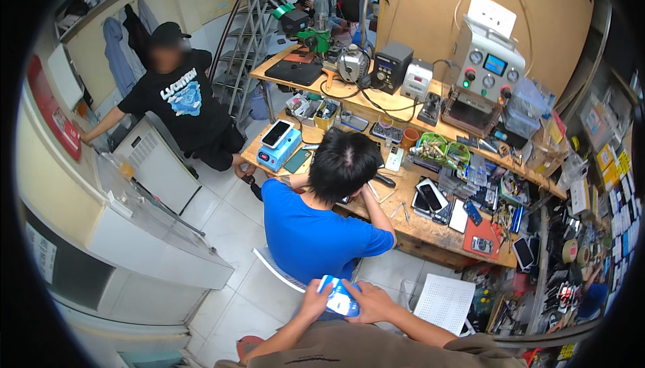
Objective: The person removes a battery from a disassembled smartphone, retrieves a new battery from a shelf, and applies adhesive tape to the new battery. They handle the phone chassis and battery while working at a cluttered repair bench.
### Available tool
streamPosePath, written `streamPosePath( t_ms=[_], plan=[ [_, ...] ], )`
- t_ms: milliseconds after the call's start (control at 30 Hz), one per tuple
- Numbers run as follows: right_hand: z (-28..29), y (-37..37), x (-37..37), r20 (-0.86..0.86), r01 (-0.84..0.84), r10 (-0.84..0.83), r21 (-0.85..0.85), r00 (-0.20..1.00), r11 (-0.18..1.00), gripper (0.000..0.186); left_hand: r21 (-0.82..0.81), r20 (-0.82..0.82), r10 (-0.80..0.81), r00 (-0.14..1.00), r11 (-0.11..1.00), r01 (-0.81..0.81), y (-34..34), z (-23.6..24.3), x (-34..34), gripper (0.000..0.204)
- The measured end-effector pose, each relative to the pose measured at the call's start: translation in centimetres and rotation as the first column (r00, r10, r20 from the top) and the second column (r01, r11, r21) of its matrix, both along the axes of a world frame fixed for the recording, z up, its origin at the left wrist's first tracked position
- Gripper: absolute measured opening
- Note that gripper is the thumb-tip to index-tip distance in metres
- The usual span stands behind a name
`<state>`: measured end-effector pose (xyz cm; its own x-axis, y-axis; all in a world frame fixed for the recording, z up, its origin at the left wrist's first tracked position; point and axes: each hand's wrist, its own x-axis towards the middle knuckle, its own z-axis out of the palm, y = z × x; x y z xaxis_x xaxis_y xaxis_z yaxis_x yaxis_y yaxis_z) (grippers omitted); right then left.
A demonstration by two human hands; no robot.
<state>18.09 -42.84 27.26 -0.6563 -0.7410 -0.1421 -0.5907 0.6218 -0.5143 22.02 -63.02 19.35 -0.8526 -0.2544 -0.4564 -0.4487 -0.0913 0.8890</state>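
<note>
Close in front of my body, both hands grip a small flat blue-and-white object (340,297). It is glossy and about as big as a phone; whether it is a phone or a packet I cannot tell. My left hand (314,301) has its left edge, thumb on top. On the opposite side my right hand (373,303) closes round it, the thumb also lying over its face. The fingers beneath are hidden. Just beyond it sits a person in a blue shirt (316,234), back to me, bent over a wooden workbench (420,237).
Phones, tools and parts crowd the bench. On its upper shelf stand a green microscope (316,37) and a grey machine with gauges (489,66). A white perforated stool (445,301) is at my right. Another person in black (185,96) stands at the left by a red panel (54,109).
</note>
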Motion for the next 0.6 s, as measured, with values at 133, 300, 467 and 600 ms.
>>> streamPosePath(
  t_ms=[133, 300, 467, 600],
  plan=[
    [0.6, -4.1, -0.2, -0.126, 0.029, -0.023, 0.043, 0.992, 0.999, 0.106, -0.529, -0.137, -0.154, 0.979, 0.846, 0.059, -4.2, 2.0, -0.9, 0.03],
    [0.3, -10.3, -0.2, -0.121, 0.146, -0.126, 0.177, 0.985, 0.973, 0.106, -0.731, -0.117, -0.379, 0.918, 0.659, 0.179, -8.9, 3.5, -3.1, 0.024],
    [-0.5, -20.8, -0.7, 0.013, 0.181, -0.202, 0.394, 0.979, 0.901, 0.111, -0.813, -0.134, -0.553, 0.822, 0.535, 0.227, -18.1, 1.0, -4.3, 0.014],
    [0.1, -30.0, -1.7, 0.053, 0.238, -0.293, 0.457, 0.955, 0.857, 0.114, -0.774, -0.175, -0.581, 0.795, 0.58, 0.253, -25.5, 0.1, -5.8, 0.018]
  ],
)
